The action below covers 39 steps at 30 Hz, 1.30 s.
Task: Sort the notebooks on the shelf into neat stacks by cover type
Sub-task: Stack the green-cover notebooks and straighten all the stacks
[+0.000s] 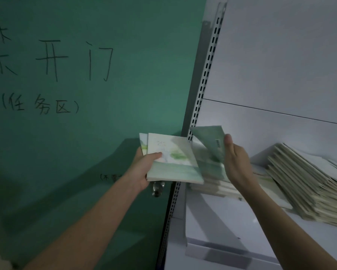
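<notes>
My left hand (144, 168) grips a small stack of notebooks (171, 160) with pale green watercolour covers, held in the air just left of the white shelf (222, 227). My right hand (235, 160) holds one greenish notebook (208, 141) tilted up on edge, its barcode side facing me, above a low pile of notebooks (212, 187) lying on the shelf. Further right a long row of cream-edged notebooks (308, 188) leans fanned over on the shelf.
A green door (85, 133) with handwritten characters fills the left side, its metal knob (157, 189) just below the held stack. A slotted shelf upright (202, 80) runs between door and shelf. The white back panel (280, 65) rises behind the shelf.
</notes>
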Each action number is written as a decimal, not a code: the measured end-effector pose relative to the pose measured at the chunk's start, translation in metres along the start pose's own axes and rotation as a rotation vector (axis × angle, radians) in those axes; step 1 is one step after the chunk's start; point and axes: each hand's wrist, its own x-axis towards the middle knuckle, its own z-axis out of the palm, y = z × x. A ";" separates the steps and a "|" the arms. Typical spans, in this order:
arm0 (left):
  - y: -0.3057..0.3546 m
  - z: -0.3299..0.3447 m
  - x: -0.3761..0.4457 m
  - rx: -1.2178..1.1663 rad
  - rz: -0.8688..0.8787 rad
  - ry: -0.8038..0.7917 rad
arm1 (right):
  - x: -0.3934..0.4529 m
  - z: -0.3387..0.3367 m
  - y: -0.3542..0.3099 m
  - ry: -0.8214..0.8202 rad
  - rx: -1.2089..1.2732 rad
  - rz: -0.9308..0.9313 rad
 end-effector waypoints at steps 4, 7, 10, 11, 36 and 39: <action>0.002 0.023 0.004 -0.017 -0.007 -0.081 | -0.039 0.028 -0.039 -0.156 -0.205 -0.281; 0.000 0.022 0.012 -0.134 -0.035 -0.188 | -0.051 0.052 -0.037 -0.278 -0.503 -0.405; -0.001 0.016 0.018 -0.166 -0.062 -0.186 | -0.050 0.057 -0.031 -0.293 -0.582 -0.406; -0.002 0.016 0.020 -0.137 -0.058 -0.179 | -0.049 0.056 -0.031 -0.302 -0.610 -0.422; -0.067 0.194 -0.080 0.483 0.048 -0.455 | -0.065 -0.133 0.109 0.051 0.895 0.434; -0.112 0.197 -0.098 0.587 0.267 -0.369 | -0.070 -0.133 0.132 0.004 0.773 0.447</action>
